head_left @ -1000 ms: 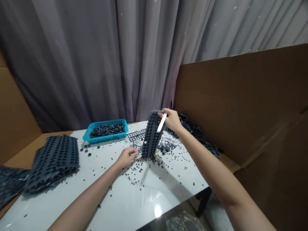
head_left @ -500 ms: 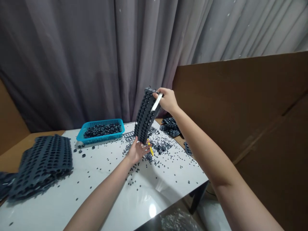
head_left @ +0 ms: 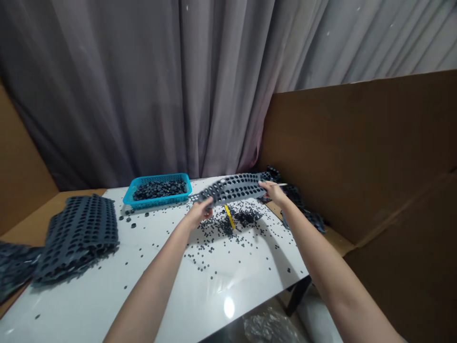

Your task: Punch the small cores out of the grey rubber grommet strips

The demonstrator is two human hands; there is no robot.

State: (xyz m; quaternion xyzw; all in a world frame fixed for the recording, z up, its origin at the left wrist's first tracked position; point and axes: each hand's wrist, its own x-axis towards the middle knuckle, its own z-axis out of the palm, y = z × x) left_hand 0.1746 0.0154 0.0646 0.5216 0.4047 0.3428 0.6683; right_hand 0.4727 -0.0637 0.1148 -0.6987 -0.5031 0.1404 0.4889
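Note:
A dark grey perforated rubber sheet [head_left: 237, 186] is stretched level above the table between my two hands. My left hand [head_left: 200, 212] is closed on its left end, thumb on top. At the other end my right hand [head_left: 273, 190] grips the sheet's right edge. A thin white stick [head_left: 282, 184] also sits in the right hand and points to the right. Under the sheet, a yellow tool [head_left: 229, 216] lies among many small dark discs [head_left: 246, 218] scattered on the white table [head_left: 171, 295].
A blue basket [head_left: 157, 202] of dark round pieces stands at the back. Stacked perforated sheets [head_left: 82, 228] lie at the left, with more dark pieces [head_left: 303, 212] by the right edge. A cardboard panel [head_left: 364, 157] rises on the right; curtains [head_left: 143, 85] hang behind.
The sheet has swung from steeply raised to nearly level. My right hand has come down and to the right. My left hand, open before, has closed on the sheet's left end.

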